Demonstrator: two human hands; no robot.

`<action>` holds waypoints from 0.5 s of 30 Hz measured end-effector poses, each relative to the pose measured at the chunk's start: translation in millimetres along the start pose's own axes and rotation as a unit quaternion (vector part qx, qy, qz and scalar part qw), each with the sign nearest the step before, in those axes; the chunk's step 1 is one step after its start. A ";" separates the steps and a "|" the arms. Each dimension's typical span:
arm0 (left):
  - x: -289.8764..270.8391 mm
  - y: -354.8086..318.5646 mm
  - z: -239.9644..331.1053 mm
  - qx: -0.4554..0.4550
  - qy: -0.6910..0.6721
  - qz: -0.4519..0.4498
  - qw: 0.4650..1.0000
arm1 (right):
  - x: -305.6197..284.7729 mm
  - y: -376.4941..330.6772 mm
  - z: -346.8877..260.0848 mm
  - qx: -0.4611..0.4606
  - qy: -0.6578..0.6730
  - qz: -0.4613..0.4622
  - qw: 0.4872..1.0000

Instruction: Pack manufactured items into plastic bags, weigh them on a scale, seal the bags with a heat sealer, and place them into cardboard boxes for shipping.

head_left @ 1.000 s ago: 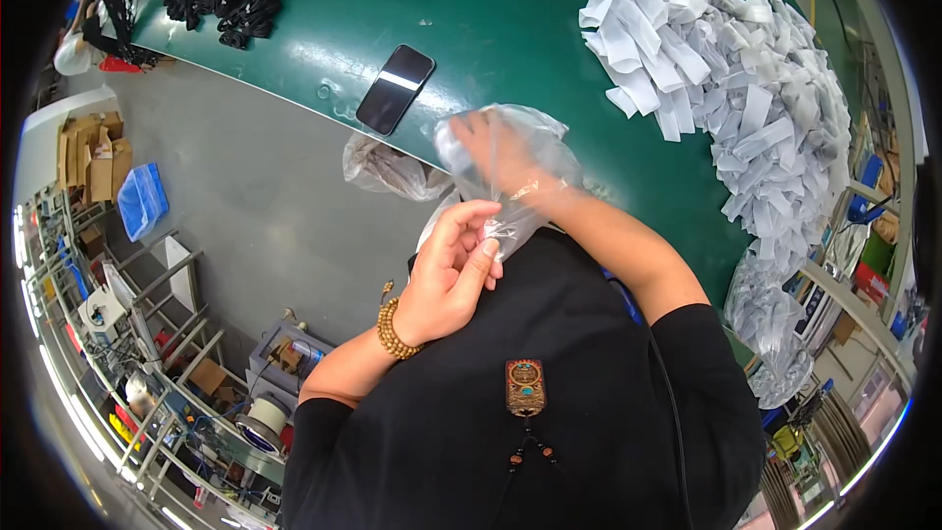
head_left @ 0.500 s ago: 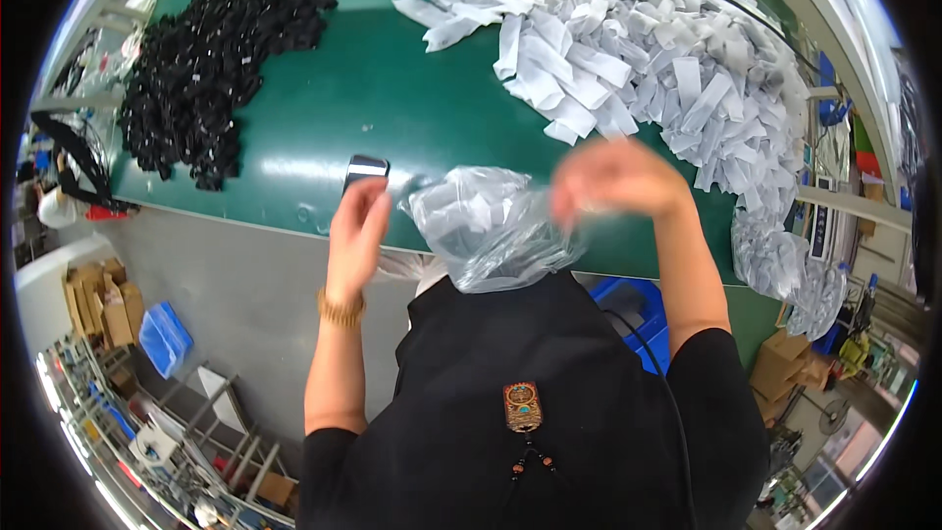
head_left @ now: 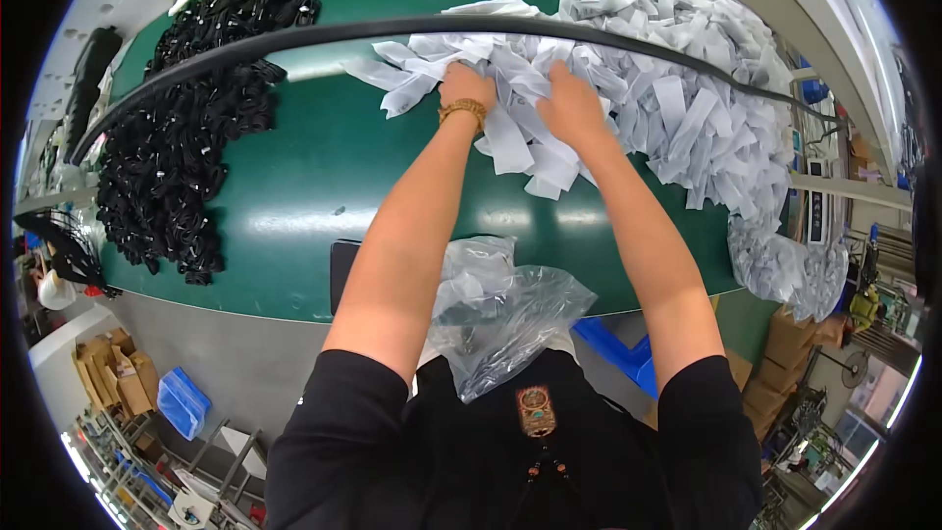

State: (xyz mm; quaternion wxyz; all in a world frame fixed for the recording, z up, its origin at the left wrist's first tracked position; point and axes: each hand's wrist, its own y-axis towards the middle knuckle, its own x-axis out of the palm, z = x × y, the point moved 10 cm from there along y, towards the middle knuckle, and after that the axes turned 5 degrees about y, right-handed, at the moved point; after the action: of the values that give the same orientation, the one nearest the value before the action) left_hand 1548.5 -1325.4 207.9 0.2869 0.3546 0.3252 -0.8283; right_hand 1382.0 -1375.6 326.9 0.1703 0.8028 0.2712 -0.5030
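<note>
A heap of flat white translucent packets (head_left: 687,108) covers the right and middle of the green table. My left hand (head_left: 467,90), a beaded bracelet at its wrist, is at the heap's left part, with fingers curled against the packets and fingertips hidden. Just to its right, my right hand (head_left: 573,106) is closed on packets, its thumb and forefinger partly showing. Several packets lie between the two hands. A crumpled clear plastic bag (head_left: 525,309), with some white packets in it, hangs over the table's near edge in front of my body.
Black bundled cords (head_left: 182,157) are heaped on the table's left side. A dark phone (head_left: 343,270) lies by my left forearm. A black cable (head_left: 392,29) crosses above the far part of the table. Clear bags of packets (head_left: 790,270) sit at the right edge, a blue bin (head_left: 618,353) below.
Both hands have moved forward from beside the clear bag into the white packets. The bag now sits lower, toward my body. The view has tilted, and the black cable now spans it.
</note>
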 end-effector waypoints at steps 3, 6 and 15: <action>6.2 -4.8 -10.2 0.076 -0.006 -0.072 0.994 | -19.4 -23.2 19.8 0.063 0.113 -0.031 0.991; -10.6 -49.2 -31.6 0.049 -0.120 -0.065 0.989 | 20.8 -28.6 16.4 0.028 0.057 -0.048 0.997; 23.0 -60.3 -22.4 -0.011 -0.004 -0.057 0.998 | 38.6 -33.0 49.4 0.100 0.082 -0.057 0.990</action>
State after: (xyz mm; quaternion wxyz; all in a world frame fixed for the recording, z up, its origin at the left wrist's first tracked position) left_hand 1501.5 -1276.7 198.3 0.2443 0.3290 0.3524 -0.8413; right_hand 1340.0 -1366.1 270.6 0.0374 0.8376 0.2777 -0.4690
